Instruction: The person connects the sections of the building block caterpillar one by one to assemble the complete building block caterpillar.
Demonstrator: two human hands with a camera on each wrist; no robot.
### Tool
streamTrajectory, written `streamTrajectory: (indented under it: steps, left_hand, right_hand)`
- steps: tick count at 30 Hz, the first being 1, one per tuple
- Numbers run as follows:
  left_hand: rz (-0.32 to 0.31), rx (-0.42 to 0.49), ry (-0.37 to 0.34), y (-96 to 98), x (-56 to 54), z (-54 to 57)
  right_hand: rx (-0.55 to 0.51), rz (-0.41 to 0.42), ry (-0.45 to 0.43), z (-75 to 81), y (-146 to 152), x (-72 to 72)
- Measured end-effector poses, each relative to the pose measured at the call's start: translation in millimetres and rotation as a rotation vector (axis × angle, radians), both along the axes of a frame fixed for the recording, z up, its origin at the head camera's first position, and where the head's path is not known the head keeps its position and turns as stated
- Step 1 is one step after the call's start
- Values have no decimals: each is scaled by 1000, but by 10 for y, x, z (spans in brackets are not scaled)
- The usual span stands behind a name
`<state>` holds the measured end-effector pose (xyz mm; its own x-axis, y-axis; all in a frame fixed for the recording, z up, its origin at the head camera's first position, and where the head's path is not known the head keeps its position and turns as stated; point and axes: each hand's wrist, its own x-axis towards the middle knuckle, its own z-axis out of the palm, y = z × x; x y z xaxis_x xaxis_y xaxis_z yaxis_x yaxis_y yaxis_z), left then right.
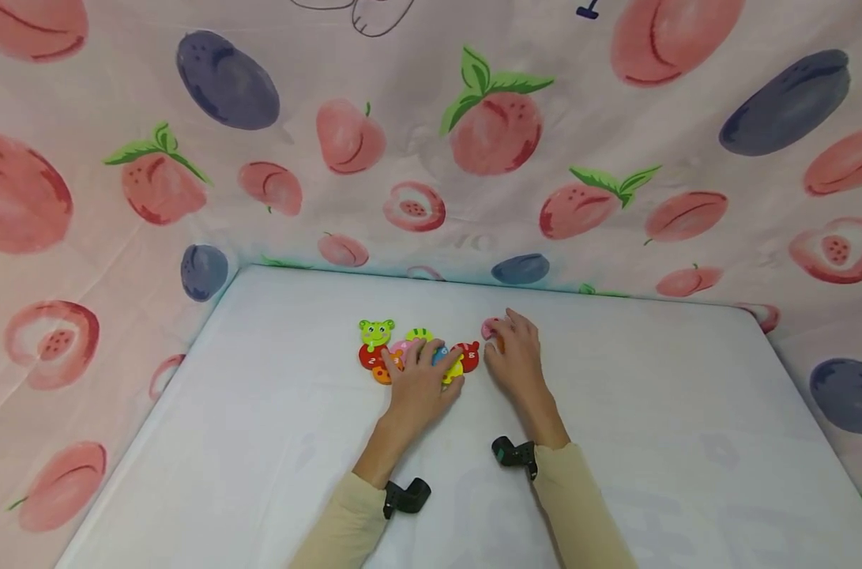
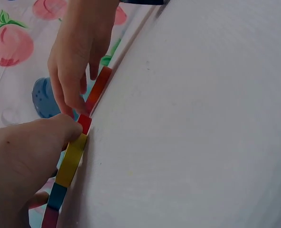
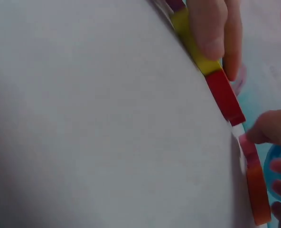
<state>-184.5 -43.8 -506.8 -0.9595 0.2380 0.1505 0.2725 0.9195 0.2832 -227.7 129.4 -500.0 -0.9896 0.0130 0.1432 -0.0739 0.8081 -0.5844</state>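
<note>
A caterpillar-shaped puzzle of flat coloured pieces lies on the table, its green smiling head at the left end beside a red piece marked 2. My left hand rests over the row with fingers spread, hiding several middle pieces. Its thumb is close to the yellow piece, which adjoins a red piece at the right end. Just right of that, my right hand holds a pink piece and an orange piece between thumb and fingers, largely covering them from above.
The white table spreads out around both hands. A cloth printed with fruit hangs along the back and left. Black wrist cameras sit at both beige sleeves.
</note>
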Motion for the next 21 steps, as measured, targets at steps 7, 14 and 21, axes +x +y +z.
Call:
streamTrajectory:
  steps: [7, 14, 21]
  left_hand:
    - [0, 6, 6, -12, 1, 0]
    - [0, 10, 5, -11, 11, -21]
    - [1, 6, 20, -6, 4, -20]
  right_hand:
    - [119, 151, -102, 42, 41, -141]
    - [212, 176, -133, 40, 57, -149]
    - [280, 189, -110, 83, 116, -65]
